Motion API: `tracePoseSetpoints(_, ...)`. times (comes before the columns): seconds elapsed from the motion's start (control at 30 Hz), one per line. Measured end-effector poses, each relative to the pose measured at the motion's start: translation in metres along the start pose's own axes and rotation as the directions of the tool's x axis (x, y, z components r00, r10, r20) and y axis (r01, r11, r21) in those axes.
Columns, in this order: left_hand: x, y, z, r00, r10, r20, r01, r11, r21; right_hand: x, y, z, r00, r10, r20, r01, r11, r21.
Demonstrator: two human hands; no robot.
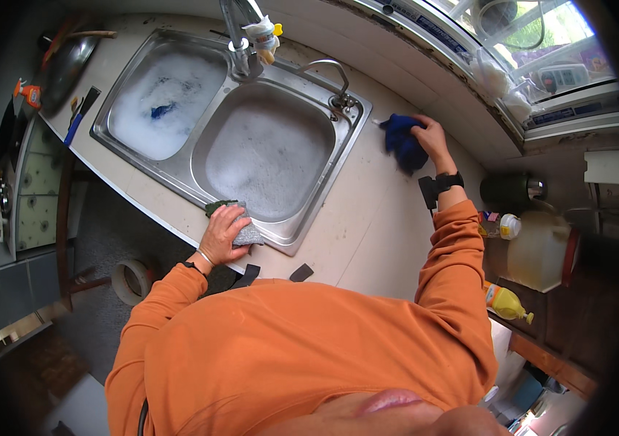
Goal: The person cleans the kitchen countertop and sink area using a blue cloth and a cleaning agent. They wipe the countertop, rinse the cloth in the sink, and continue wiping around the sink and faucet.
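My left hand (221, 233) lies over a grey scrubbing sponge (247, 233) with a dark green side, at the front rim of the double stainless-steel sink (200, 188). To the right of the sink, my right hand (432, 140) grips a crumpled dark blue cloth (403, 143), slightly blurred, at the countertop (366, 218). White suds fill the left basin (143, 117), where a bit of blue material (163, 110) shows through the foam. Thinner foam covers the bottom of the right basin (266, 158).
A tall faucet (238, 54) and a small curved tap (342, 90) rise behind the basins. At left are a wok (70, 71), an orange spray bottle (29, 94) and a blue-handled tool (75, 126). A plastic jug (535, 250) and a yellow bottle (507, 304) stand at right.
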State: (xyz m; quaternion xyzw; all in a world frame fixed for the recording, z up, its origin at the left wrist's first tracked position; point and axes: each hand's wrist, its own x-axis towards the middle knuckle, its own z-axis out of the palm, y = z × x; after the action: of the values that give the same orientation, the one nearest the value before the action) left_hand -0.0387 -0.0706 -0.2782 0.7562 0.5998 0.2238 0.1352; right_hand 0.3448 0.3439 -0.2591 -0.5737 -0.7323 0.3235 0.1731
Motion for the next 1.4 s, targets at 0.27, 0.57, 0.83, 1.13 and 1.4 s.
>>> tracePoseSetpoints(0.27, 0.0, 0.0, 0.001, 1.0, -0.003, 0.015, 0.003, 1.0, 0.007, 0.028, -0.013, 0.064, 0.954, -0.051, -0.295, -0.095, 0.884, -0.457)
tracePoseSetpoints(0.57, 0.002, 0.001, 0.0, 1.0, 0.004, 0.002, -0.004, 1.0, -0.004, -0.045, -0.02, 0.034, 0.948, -0.102, 0.3, 0.018, 0.962, 0.272)
tracePoseSetpoints(0.83, 0.002, 0.0, 0.001, 1.0, -0.006, 0.019, 0.007, 1.0, -0.022, -0.036, 0.098, -0.016, 0.893, 0.088, -0.441, -0.197, 0.958, -0.209)
tracePoseSetpoints(1.13, 0.002, 0.0, 0.001, 1.0, 0.006, 0.017, -0.006, 1.0, -0.015, -0.141, 0.002, 0.085, 0.88, -0.458, -0.121, 0.453, 0.889, -0.069)
tracePoseSetpoints(1.4, 0.002, 0.0, 0.001, 1.0, 0.018, 0.013, -0.018, 1.0, -0.001, -0.033, 0.052, 0.001, 0.929, -0.134, -0.345, 0.139, 0.99, -0.011)
